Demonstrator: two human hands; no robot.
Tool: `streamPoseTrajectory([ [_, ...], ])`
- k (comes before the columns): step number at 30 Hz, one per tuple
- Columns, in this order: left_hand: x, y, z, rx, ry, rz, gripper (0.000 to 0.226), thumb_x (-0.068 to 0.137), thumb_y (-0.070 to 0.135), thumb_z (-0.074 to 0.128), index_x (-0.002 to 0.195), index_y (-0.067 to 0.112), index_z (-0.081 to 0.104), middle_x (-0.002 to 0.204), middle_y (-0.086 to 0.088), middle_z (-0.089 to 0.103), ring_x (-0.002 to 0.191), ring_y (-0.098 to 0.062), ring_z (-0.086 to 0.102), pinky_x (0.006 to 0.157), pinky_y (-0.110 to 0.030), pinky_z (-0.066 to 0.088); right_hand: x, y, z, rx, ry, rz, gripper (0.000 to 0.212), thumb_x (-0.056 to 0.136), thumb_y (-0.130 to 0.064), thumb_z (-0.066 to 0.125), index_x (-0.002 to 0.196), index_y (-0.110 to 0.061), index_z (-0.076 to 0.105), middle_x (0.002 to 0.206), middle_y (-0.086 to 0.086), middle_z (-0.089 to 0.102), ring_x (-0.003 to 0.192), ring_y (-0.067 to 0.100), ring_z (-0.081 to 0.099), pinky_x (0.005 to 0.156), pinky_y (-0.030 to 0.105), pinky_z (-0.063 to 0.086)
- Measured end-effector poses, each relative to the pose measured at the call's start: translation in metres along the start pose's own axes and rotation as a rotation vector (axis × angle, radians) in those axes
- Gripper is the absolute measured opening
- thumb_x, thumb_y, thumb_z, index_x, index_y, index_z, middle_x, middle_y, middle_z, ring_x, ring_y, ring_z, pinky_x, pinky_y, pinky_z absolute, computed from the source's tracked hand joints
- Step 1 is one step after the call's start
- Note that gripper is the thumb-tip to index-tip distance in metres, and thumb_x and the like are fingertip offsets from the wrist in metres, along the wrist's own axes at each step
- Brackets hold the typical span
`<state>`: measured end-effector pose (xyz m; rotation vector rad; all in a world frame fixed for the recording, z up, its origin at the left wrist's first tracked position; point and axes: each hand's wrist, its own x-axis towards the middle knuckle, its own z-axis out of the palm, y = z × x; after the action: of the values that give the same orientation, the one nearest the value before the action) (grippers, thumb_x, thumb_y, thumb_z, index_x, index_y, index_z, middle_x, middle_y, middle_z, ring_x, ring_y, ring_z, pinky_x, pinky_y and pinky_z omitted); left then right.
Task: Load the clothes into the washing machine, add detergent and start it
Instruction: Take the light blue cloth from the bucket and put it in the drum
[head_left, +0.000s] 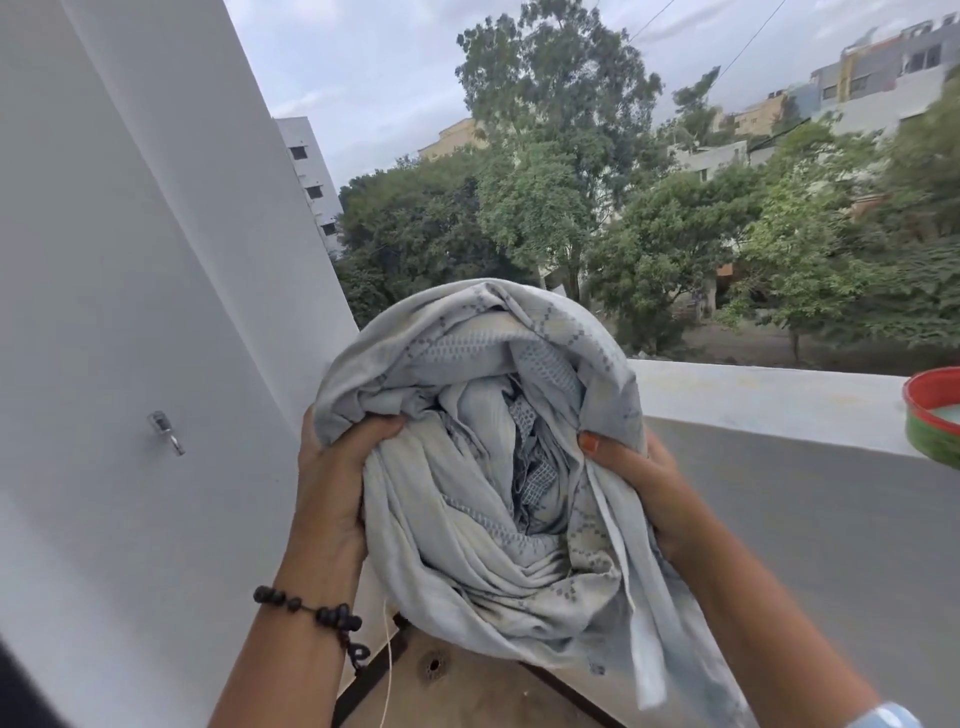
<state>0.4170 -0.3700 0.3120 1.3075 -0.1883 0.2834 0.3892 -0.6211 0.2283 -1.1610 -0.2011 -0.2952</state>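
Item: cloth bundle (483, 457), pale grey-blue with a woven dot pattern, bunched and carried chest-high between both hands, above a wooden board (467, 686). Left hand (337, 467) grips its left flank, fingers curled into the folds; right hand (639, 478) grips the right flank, thumb on top. Long axis roughly vertical, loose tail hanging lower right. Both hands equally near. Washing machine not in view; bowl (935, 415) on the parapet (753, 400).
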Motion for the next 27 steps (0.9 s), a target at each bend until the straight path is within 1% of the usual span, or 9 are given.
streamPoseTrajectory([
  [3,-0.006,-0.007,-0.008,0.072,-0.028,-0.069,0.083,0.048,0.024,0.085,0.126,0.013,0.059,0.118,-0.015,0.067,0.104,-0.031,0.068,0.074,-0.038,0.058,-0.001,0.007,-0.001,0.004,0.006,0.006,0.060,0.063,-0.031,0.079,0.120,-0.025,0.063,0.110,0.006,0.074,0.100,0.029,0.070,0.082,0.040,0.058],
  [5,-0.012,-0.014,-0.016,0.121,-0.048,-0.111,0.081,0.050,0.025,0.086,0.125,0.015,0.058,0.119,-0.015,0.067,0.106,-0.030,0.068,0.082,-0.045,0.058,-0.002,0.013,-0.001,-0.003,0.027,0.024,0.051,0.068,-0.027,0.077,0.117,-0.029,0.064,0.109,0.005,0.074,0.100,0.029,0.070,0.082,0.040,0.059],
  [8,-0.024,-0.026,-0.028,0.171,-0.044,-0.166,0.076,0.055,0.023,0.087,0.125,0.016,0.057,0.117,-0.011,0.069,0.105,-0.027,0.068,0.086,-0.046,0.057,-0.002,0.025,-0.001,-0.018,0.029,0.052,0.061,0.063,-0.032,0.079,0.122,-0.029,0.063,0.114,0.006,0.072,0.104,0.029,0.069,0.086,0.044,0.056],
  [12,-0.037,-0.039,-0.044,0.149,0.010,-0.235,0.075,0.059,0.018,0.084,0.128,0.016,0.056,0.118,-0.011,0.069,0.103,-0.025,0.070,0.076,-0.036,0.058,-0.005,0.045,0.002,-0.030,0.029,0.127,0.066,0.064,-0.029,0.081,0.127,-0.025,0.060,0.115,0.008,0.071,0.104,0.032,0.068,0.086,0.047,0.056],
  [15,-0.046,-0.044,-0.053,0.130,0.067,-0.267,0.072,0.061,0.015,0.082,0.128,0.014,0.056,0.117,-0.011,0.069,0.099,-0.022,0.071,0.071,-0.032,0.058,-0.009,0.055,0.006,-0.048,0.013,0.179,0.073,0.060,-0.036,0.082,0.128,-0.023,0.059,0.117,0.009,0.070,0.105,0.032,0.068,0.091,0.051,0.054],
  [19,-0.057,-0.043,-0.066,0.098,0.124,-0.285,0.076,0.058,0.005,0.083,0.129,0.009,0.055,0.114,-0.013,0.070,0.094,-0.022,0.072,0.066,-0.030,0.058,-0.014,0.060,0.021,-0.055,-0.009,0.205,0.066,0.066,-0.028,0.082,0.128,-0.024,0.059,0.114,0.006,0.071,0.104,0.029,0.069,0.086,0.045,0.056],
  [21,-0.060,-0.040,-0.076,0.085,0.149,-0.277,0.074,0.060,0.007,0.081,0.129,0.008,0.055,0.115,-0.014,0.070,0.096,-0.023,0.072,0.067,-0.031,0.058,-0.015,0.060,0.031,-0.056,-0.021,0.213,0.061,0.069,-0.024,0.080,0.126,-0.024,0.060,0.112,0.005,0.072,0.100,0.028,0.070,0.082,0.042,0.056],
  [24,-0.068,-0.034,-0.096,0.067,0.182,-0.264,0.073,0.061,0.010,0.079,0.130,0.008,0.055,0.114,-0.013,0.071,0.096,-0.023,0.072,0.070,-0.032,0.058,-0.018,0.061,0.051,-0.097,-0.057,0.212,0.065,0.068,-0.027,0.081,0.128,-0.024,0.058,0.116,0.006,0.071,0.103,0.028,0.069,0.086,0.044,0.056],
  [27,-0.080,-0.026,-0.121,0.064,0.204,-0.255,0.073,0.062,0.010,0.079,0.130,0.007,0.055,0.115,-0.012,0.071,0.099,-0.023,0.071,0.072,-0.032,0.058,-0.025,0.061,0.076,-0.115,-0.089,0.210,0.064,0.070,-0.025,0.079,0.130,-0.022,0.057,0.117,0.005,0.071,0.104,0.026,0.069,0.085,0.041,0.056],
])
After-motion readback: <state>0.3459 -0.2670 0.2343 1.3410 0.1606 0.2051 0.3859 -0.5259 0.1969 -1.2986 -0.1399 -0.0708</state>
